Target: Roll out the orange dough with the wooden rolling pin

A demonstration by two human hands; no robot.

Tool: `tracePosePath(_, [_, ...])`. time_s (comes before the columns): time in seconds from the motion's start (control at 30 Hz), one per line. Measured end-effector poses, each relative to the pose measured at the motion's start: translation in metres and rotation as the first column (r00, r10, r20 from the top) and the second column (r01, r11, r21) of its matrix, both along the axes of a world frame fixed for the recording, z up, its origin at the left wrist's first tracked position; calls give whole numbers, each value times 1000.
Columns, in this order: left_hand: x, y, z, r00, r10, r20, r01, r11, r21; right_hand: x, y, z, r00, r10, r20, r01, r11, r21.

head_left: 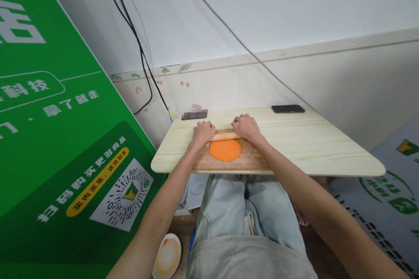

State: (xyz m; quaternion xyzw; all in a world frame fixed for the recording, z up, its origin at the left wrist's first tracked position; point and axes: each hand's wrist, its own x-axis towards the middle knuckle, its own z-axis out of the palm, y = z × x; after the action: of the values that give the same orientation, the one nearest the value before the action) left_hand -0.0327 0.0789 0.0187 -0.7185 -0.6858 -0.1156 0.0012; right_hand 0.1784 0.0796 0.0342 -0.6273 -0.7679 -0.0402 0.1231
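A flat round disc of orange dough (pixel 225 150) lies on a wooden board (pixel 252 161) at the near edge of the pale wooden table (pixel 310 144). A wooden rolling pin (pixel 225 136) rests across the far edge of the dough. My left hand (pixel 203 133) is closed over the pin's left end. My right hand (pixel 246 127) is closed over its right end. Both forearms reach straight forward over my lap.
A black phone (pixel 288 108) lies at the table's far right. A dark, blurred object (pixel 194 115) sits at the far left edge. A green printed banner (pixel 59 139) stands to the left, cables (pixel 137 39) hang on the wall, and a small plate (pixel 167 256) lies on the floor.
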Motion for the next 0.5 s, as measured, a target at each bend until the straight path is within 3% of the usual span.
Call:
tracePosePath(0.2, [1,-21,2,997,-64,-50,63,998,-21,3,-14,-10,1000,-16,21,16,1000,2])
tracePosePath(0.5, [7,-83,-20,994,-87,-65,97,981,169,10,-75,-25,989,101,109,-117,982,150])
